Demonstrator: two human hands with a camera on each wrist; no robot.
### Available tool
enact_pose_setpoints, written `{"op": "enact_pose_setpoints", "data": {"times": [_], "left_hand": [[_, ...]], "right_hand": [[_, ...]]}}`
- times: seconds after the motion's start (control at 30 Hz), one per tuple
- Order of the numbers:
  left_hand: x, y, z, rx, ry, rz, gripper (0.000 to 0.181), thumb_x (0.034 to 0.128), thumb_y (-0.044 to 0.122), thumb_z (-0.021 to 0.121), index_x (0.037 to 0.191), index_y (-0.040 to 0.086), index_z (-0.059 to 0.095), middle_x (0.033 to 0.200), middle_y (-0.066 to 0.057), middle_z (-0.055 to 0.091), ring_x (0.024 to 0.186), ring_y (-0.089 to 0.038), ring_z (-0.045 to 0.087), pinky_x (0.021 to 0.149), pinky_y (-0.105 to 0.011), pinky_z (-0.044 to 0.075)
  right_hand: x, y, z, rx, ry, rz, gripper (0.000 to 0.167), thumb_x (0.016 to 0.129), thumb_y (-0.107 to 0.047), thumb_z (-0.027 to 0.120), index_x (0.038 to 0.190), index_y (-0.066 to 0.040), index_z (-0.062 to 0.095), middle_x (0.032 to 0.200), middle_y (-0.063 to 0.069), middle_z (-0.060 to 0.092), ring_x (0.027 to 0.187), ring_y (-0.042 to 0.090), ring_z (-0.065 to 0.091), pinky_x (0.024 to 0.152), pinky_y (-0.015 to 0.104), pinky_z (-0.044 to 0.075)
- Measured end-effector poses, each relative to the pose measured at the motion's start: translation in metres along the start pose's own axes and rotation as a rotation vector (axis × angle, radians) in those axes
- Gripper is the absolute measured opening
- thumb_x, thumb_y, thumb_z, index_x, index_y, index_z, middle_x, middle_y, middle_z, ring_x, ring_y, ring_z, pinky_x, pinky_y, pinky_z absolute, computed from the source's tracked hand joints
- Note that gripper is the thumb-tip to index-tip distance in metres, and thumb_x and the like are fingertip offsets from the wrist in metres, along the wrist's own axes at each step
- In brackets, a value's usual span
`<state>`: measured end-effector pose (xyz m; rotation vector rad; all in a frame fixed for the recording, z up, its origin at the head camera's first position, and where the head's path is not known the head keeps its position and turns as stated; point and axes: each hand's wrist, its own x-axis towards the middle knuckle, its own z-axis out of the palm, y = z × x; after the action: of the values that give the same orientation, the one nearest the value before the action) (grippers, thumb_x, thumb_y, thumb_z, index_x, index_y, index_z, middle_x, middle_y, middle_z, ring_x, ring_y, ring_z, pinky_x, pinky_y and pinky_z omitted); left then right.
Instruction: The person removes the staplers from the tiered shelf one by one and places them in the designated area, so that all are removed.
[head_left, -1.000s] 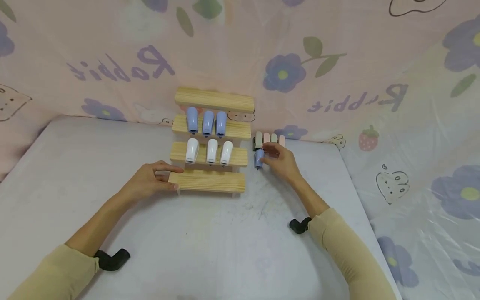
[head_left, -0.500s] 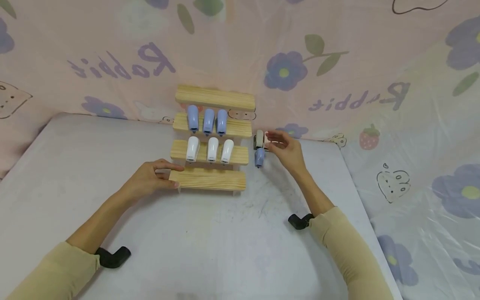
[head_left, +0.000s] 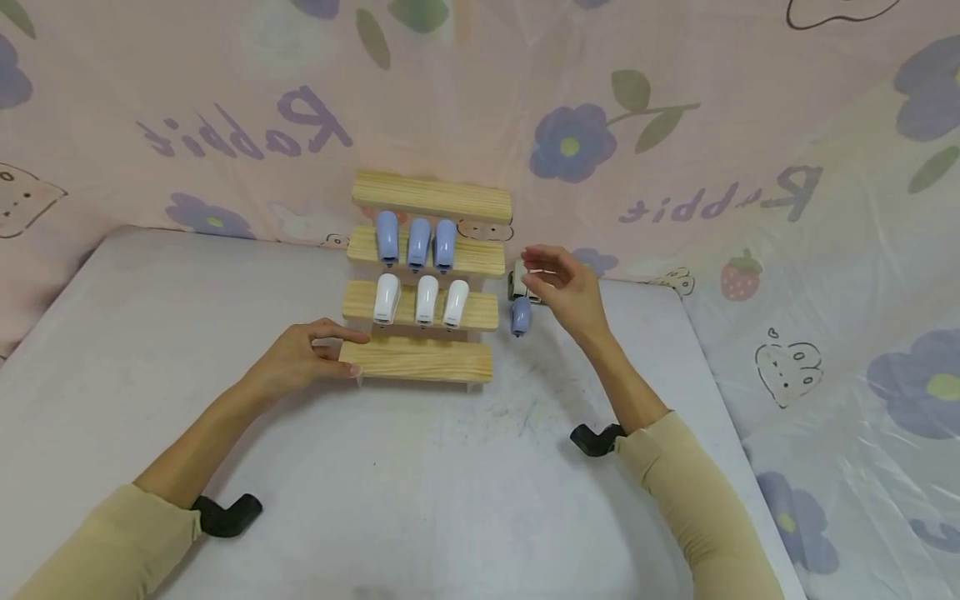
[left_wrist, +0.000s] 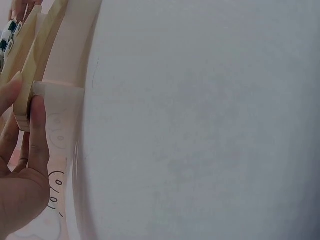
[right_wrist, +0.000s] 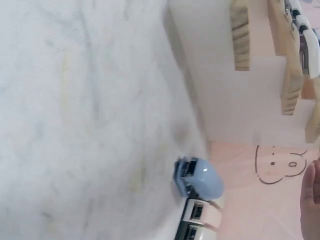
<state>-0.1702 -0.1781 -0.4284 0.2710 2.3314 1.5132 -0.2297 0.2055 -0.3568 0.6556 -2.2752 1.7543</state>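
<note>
My left hand [head_left: 294,360] pinches the left end of the lowest shelf of a stepped wooden display rack [head_left: 423,361]. In the left wrist view the thumb and a finger [left_wrist: 38,117] press opposite faces of that board. My right hand [head_left: 573,293] hovers over a row of small staplers right of the rack, fingers loosely bent with no held thing visible. A grey-green stapler [head_left: 517,280] shows beside its fingertips; the hand hides most of the row. A blue stapler [head_left: 521,317] stands in front; a pinkish stapler [right_wrist: 205,212] shows behind it in the right wrist view.
Three blue staplers [head_left: 417,242] sit on the second shelf from the top, three white staplers [head_left: 426,300] on the shelf below. A patterned curtain [head_left: 450,100] hangs behind the white table [head_left: 420,483]. A black wrist mount [head_left: 596,440] juts from each sleeve.
My right hand has left the blue stapler, moved back over the row and risen slightly. The blue stapler stands where it was. My left hand keeps its grip on the rack.
</note>
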Motion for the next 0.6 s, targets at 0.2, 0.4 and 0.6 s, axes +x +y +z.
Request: {"op": "enact_pose_setpoints", "data": {"times": [0.2, 0.4, 0.6], "left_hand": [[0.001, 0.001, 0.000, 0.015, 0.005, -0.001, 0.051, 0.0779, 0.023, 0.086, 0.124, 0.013, 0.069, 0.126, -0.011, 0.057, 0.080, -0.021, 0.057, 0.074, -0.033, 0.045], [0.001, 0.001, 0.001, 0.001, 0.000, 0.016, 0.052, 0.0783, 0.024, 0.086, 0.125, 0.011, 0.069, 0.133, -0.012, 0.054, 0.106, -0.031, 0.063, 0.090, -0.043, 0.048], [-0.001, 0.000, 0.000, 0.015, 0.003, 0.012, 0.052, 0.0785, 0.027, 0.086, 0.126, 0.013, 0.069, 0.135, -0.010, 0.055, 0.106, -0.030, 0.062, 0.090, -0.043, 0.046]], "right_hand": [[0.010, 0.002, 0.004, 0.024, -0.014, -0.008, 0.040, 0.088, 0.008, 0.069, 0.127, 0.008, 0.059, 0.125, 0.022, 0.062, 0.114, 0.035, 0.059, 0.098, 0.035, 0.048], [0.017, -0.011, 0.014, 0.056, -0.057, -0.035, 0.044, 0.087, 0.011, 0.069, 0.129, 0.009, 0.057, 0.125, 0.025, 0.061, 0.114, 0.039, 0.058, 0.096, 0.037, 0.048], [0.020, -0.035, 0.026, 0.049, -0.114, -0.038, 0.045, 0.086, 0.014, 0.067, 0.128, 0.017, 0.053, 0.125, 0.033, 0.057, 0.116, 0.047, 0.054, 0.099, 0.050, 0.045]]}}
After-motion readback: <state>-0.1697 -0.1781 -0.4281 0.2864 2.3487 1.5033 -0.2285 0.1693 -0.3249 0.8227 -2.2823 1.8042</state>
